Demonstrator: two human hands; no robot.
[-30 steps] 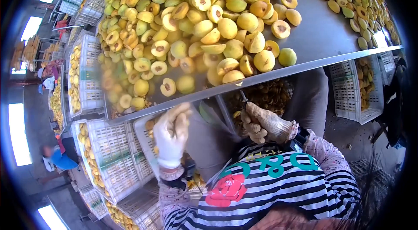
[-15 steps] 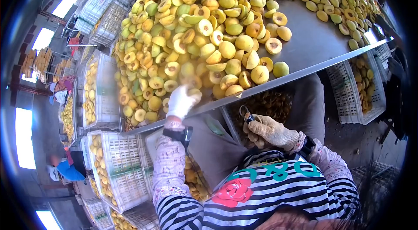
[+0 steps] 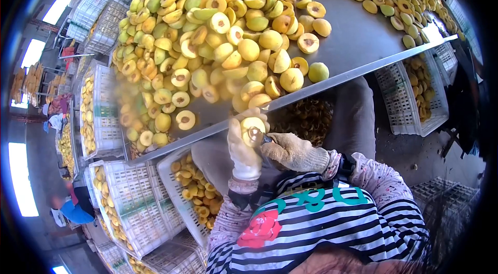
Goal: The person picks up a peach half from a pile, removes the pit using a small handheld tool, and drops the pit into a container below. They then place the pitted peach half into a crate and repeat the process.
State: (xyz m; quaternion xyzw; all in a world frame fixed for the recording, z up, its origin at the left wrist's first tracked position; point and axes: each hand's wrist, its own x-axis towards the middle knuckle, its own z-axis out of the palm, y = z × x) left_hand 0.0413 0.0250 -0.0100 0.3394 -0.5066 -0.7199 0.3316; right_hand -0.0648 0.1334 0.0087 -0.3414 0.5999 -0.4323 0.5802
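A halved yellow peach (image 3: 251,124) lies in the grip of my white-gloved left hand (image 3: 241,152), cut face turned up, just off the front edge of the metal table (image 3: 358,32). My right hand (image 3: 298,150), in a tan knitted glove, is closed around a small pitting tool (image 3: 266,139) with a dark handle. The tool's metal loop overlaps the brown centre of the cut face. Behind my hands, a large heap of peach halves (image 3: 212,51) covers the table's left and middle.
Below the table edge, between my knees, dark brown pieces (image 3: 306,123) fill a container. A white crate (image 3: 179,183) of peach halves stands by my left leg; another crate (image 3: 404,103) is at the right. More filled crates (image 3: 140,201) stand at left. People work farther off.
My left hand has come back from the heap toward my right hand, bringing a peach half. The pitting tool in my right hand now meets that half. The view has shifted slightly.
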